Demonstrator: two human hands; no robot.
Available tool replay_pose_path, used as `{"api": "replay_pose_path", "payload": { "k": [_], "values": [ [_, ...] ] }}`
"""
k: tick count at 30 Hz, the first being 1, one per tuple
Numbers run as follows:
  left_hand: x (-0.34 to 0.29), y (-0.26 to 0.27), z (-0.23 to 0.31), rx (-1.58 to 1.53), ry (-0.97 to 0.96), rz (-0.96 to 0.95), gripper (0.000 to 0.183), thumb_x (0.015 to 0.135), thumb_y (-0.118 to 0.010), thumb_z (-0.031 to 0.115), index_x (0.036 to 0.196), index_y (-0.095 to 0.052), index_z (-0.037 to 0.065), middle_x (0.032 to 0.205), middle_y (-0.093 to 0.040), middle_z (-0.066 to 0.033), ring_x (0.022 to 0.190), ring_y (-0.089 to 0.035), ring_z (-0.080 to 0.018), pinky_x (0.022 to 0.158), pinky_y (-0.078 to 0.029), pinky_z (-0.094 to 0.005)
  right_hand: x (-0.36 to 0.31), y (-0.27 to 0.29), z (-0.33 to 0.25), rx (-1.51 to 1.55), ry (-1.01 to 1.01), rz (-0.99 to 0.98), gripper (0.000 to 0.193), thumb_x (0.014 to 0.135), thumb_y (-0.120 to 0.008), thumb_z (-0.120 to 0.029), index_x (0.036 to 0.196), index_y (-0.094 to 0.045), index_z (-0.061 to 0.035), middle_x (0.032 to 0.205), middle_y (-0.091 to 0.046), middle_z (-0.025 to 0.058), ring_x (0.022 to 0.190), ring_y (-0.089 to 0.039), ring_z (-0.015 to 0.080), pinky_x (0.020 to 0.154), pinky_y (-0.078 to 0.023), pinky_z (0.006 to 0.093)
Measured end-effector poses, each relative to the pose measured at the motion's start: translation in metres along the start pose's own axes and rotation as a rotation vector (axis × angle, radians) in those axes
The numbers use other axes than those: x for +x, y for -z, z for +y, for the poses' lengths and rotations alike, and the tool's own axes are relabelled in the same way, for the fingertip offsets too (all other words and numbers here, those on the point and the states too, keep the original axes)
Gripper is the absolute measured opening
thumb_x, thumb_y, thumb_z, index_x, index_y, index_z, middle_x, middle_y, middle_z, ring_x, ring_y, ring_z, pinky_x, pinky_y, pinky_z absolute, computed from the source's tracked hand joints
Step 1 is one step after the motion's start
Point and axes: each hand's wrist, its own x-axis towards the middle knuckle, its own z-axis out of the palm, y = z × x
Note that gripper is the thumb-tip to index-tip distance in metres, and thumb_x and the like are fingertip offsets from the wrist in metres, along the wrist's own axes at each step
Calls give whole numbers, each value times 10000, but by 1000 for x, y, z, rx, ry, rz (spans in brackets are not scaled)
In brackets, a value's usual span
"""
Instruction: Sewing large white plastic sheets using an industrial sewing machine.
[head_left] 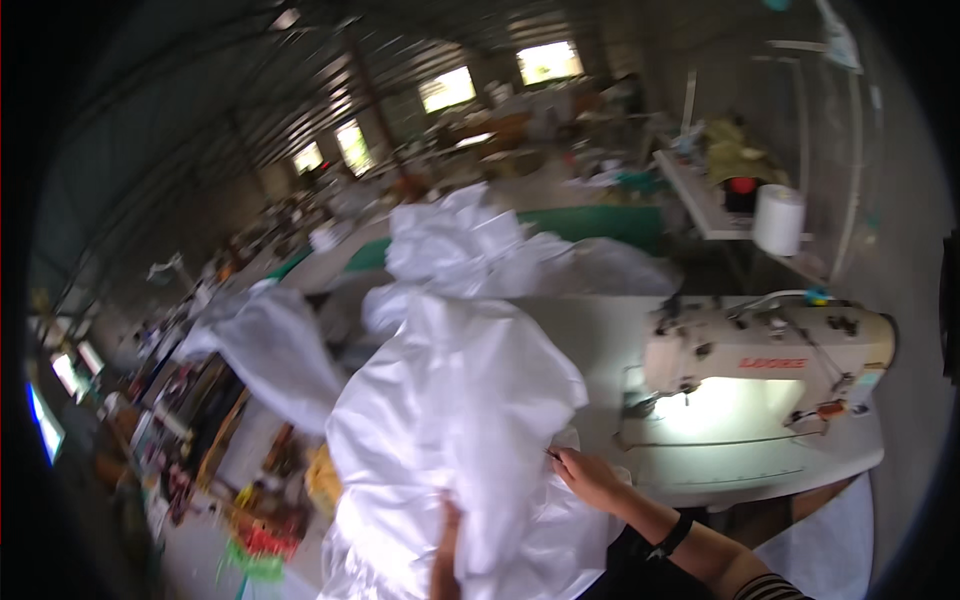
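A large, shiny white plastic-like sheet (460,390) lies bunched before me, draped over the table edge and down toward my lap. My left hand (448,525) is against its lower middle; blur and folds hide most of the fingers. At the sheet's right side, my right hand (590,480) is closed, with a small dark tip (553,455) sticking out past the fingers. What kind of thing that is, I cannot make out. To the right, the sewing machine (770,350) stands with its lamp lit, apart from both hands.
The sewing table (600,340) carries the machine. More white sheeting (460,240) is heaped beyond it, and another piece (265,350) hangs at left. Cluttered scraps (265,530) lie lower left. A white thread cone (778,220) stands at the back right, by a wall.
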Motion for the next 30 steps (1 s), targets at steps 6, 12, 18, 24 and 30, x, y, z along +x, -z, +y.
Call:
{"api": "replay_pose_path", "payload": {
  "k": [6, 12, 18, 24, 30],
  "values": [
    [-30, -31, 15, -333, 367, -127, 637, 892, -565, -7, 1483, -334, -59, 1283, -591, -208, 1156, -588, -301, 1024, -436, -360, -34, -62, -78, 107, -7, -821, 563, 955, -580, -429, 1355, -536, -35, 1284, -617, 193, 1232, -548, 333, 1064, -398, 380],
    [-37, -20, -2, -159, 200, -296, 656, 889, -582, 11, 1487, -323, -58, 1286, -589, -212, 1168, -581, -302, 1031, -431, -361, -71, -12, -60, -6, 517, -288, 244, 926, -608, -152, 1158, -613, -74, 951, -701, 112, 866, -693, 292, 758, -556, 406],
    [30, 10, 7, 82, -92, -396, 680, 885, -603, 31, 1492, -309, -57, 1291, -587, -217, 1183, -574, -304, 1039, -425, -362, -114, 85, 88, -117, -87, 257, 243, 925, -599, -114, 1164, -623, -78, 748, -660, 128, 681, -667, 298, 633, -536, 390],
    [120, 15, 95, 325, -388, -401, 706, 880, -624, 52, 1496, -296, -55, 1295, -585, -222, 1199, -567, -306, 1047, -418, -363, -142, 118, 116, -135, -156, 532, 227, 862, -594, -18, 1080, -649, -49, 808, -662, 145, 692, -657, 309, 640, -517, 395],
    [244, 23, 210, 582, -746, -411, 733, 876, -644, 73, 1501, -282, -54, 1299, -583, -227, 1214, -560, -309, 1054, -412, -364, -144, 122, 99, -226, -147, 511, 235, 842, -587, -7, 1067, -645, -48, 912, -682, 153, 756, -666, 344, 658, -525, 404]
  ]
}}
